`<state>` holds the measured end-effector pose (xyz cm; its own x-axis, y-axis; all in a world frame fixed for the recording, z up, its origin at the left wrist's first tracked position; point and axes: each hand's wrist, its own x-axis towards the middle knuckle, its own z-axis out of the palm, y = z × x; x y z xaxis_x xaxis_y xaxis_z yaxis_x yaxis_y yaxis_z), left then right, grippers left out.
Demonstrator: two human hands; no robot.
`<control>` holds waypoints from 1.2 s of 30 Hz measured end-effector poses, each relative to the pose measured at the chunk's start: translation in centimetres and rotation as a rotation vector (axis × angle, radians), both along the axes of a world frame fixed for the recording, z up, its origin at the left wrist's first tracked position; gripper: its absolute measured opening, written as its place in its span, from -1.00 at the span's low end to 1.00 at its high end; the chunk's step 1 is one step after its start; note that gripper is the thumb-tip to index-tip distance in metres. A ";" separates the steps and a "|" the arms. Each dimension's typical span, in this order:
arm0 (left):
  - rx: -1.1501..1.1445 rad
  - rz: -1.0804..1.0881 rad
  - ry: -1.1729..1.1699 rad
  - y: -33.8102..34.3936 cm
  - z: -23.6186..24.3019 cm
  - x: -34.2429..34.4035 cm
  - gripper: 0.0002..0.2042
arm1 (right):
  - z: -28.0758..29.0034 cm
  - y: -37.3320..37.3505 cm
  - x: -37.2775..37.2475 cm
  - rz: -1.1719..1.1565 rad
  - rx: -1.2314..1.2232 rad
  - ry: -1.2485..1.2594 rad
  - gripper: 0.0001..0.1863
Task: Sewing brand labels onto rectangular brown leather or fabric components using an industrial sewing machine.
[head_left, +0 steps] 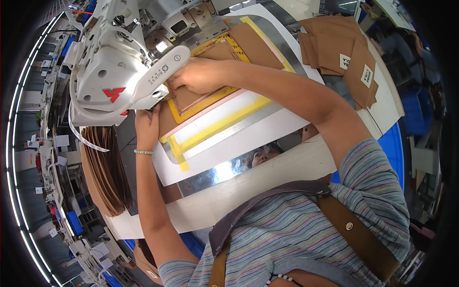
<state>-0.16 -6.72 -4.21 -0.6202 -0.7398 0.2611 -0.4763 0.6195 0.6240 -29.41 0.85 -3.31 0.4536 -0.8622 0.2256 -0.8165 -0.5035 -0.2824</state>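
Note:
My left hand [147, 123], wearing a bead bracelet, rests with extended fingers beside the left edge of a brown sheet [258, 48], its fingertips partly behind the white sewing machine [105, 71]. My right hand [196, 75] is curled inside a yellow rectangular frame [191, 114] on that sheet, close to the needle area; what its fingers grip, if anything, is hidden. A metal template [234, 116] with yellow tape lies beneath the sheet, over white board [210, 160].
Brown pieces with white labels [334, 38] are piled at the right. Curved brown pieces [103, 167] stand stacked at the left. A blue bin [389, 148] is beside the table [287, 167]. Other workstations line the room.

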 end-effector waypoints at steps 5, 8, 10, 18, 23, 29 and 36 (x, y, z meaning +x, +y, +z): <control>-0.141 -0.065 -0.210 2.5 1.4 0.8 -0.70 | 0.8 1.6 0.3 0.034 -0.005 -0.022 -0.52; -0.193 -0.134 -0.135 4.0 1.4 1.5 -0.68 | 1.8 2.8 0.6 0.042 0.044 -0.051 -0.59; -0.189 -0.146 -0.154 5.0 1.7 1.9 -0.68 | 1.8 3.3 0.4 0.094 0.023 -0.076 -0.60; -0.158 -0.158 -0.153 8.1 2.9 3.2 -0.66 | 1.2 5.1 0.7 0.155 -0.027 -0.143 -0.63; -0.190 -0.190 -0.157 9.5 3.6 2.7 -0.67 | 3.5 7.6 0.2 0.141 0.132 -0.154 -0.69; -0.219 -0.271 -0.220 10.8 4.6 0.3 -0.64 | 5.7 13.9 -6.4 -0.219 0.188 0.341 -0.68; -0.356 -0.341 -0.280 10.5 3.7 -2.9 -0.56 | 1.5 16.7 -8.1 -0.299 -0.139 0.222 -0.57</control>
